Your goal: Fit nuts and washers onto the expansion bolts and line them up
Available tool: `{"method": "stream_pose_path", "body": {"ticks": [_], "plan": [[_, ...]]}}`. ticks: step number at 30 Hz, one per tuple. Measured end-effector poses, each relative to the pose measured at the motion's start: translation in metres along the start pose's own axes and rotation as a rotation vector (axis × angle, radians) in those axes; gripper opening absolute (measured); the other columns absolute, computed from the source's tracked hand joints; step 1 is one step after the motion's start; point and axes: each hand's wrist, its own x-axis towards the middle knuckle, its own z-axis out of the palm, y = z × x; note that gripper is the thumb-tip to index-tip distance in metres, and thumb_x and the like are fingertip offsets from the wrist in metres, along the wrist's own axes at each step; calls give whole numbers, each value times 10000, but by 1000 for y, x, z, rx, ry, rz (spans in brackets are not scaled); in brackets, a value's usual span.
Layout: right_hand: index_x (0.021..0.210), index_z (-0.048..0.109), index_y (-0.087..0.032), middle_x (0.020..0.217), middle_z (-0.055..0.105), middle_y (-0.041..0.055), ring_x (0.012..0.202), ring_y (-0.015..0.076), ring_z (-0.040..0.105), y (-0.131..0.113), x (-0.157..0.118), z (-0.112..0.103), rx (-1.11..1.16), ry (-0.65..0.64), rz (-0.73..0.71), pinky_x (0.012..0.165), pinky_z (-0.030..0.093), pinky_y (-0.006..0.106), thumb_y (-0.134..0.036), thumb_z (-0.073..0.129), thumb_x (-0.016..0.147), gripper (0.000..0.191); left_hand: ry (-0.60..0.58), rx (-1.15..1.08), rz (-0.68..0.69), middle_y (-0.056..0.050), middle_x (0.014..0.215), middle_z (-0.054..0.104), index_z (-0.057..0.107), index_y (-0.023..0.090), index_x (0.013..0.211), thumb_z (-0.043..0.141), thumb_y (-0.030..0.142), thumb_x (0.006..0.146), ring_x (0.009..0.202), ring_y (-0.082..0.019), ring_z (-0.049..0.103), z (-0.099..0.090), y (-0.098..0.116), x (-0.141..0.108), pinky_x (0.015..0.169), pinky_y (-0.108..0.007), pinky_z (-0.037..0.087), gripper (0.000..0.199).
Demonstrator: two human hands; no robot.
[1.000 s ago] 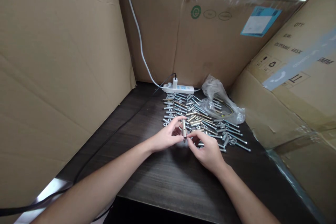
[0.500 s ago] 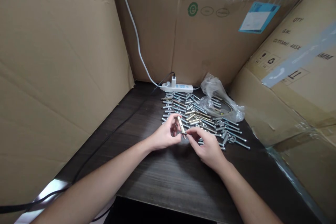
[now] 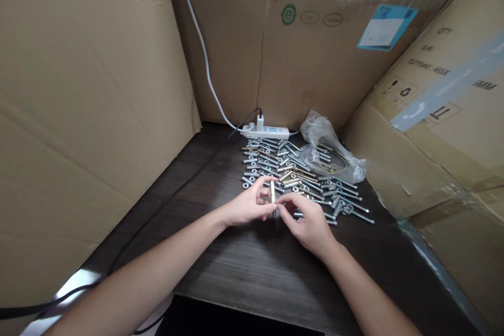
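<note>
A small metal sleeve (image 3: 273, 191) is gripped lengthwise between the thumb and a finger of the left hand (image 3: 249, 205), the palm partly open around it. Its near end is touched by the pinched thumb and forefinger of the right hand (image 3: 305, 219) — whether a second part is held there cannot be told. Just beyond the hands, bolts, tubes and washers (image 3: 268, 160) are spread on the dark table (image 3: 244, 268), near a clear plastic bag (image 3: 321, 131) and a white power strip (image 3: 271, 132). On the right-hand carton (image 3: 452, 126), "QTY", "G.W." and "465X" can be read — on the back carton (image 3: 232, 42), a green "e" mark.
</note>
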Motion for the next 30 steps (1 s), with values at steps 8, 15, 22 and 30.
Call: {"method": "stream_pose_path", "body": {"ticks": [8, 15, 22, 30], "plan": [[868, 590, -192, 767, 600, 15, 650, 124, 554, 3, -1, 1, 0, 20, -14, 605, 448, 240, -173, 533, 853, 62, -23, -132, -25, -34, 871, 584, 302, 232, 1298, 667, 260, 787, 691, -145, 636, -1, -2, 2, 633, -279, 505, 629], [877, 589, -195, 788, 589, 20, 669, 126, 538, 2, -2, 0, -8, 1, -45, 621, 440, 249, -179, 513, 874, 77, -63, -195, -81, -10, 761, 605, 314, 226, 1245, 674, 302, 780, 653, -164, 652, -2, 0, 0, 606, -287, 517, 592], [906, 588, -195, 830, 607, 39, 703, 147, 562, 0, 2, -12, -33, 25, -11, 643, 460, 264, -218, 496, 878, 99, 50, -243, -81, -5, 765, 615, 341, 207, 1197, 708, 309, 748, 600, -115, 604, -3, -1, 4, 622, -268, 481, 589], [942, 601, -243, 811, 617, 2, 641, 143, 573, -13, -35, -52, -317, -330, 284, 582, 447, 264, -266, 544, 830, 127, 188, -260, -70, -28, 783, 641, 347, 188, 1163, 718, 292, 731, 591, -98, 560, -2, 1, 8, 614, -257, 446, 578]]}}
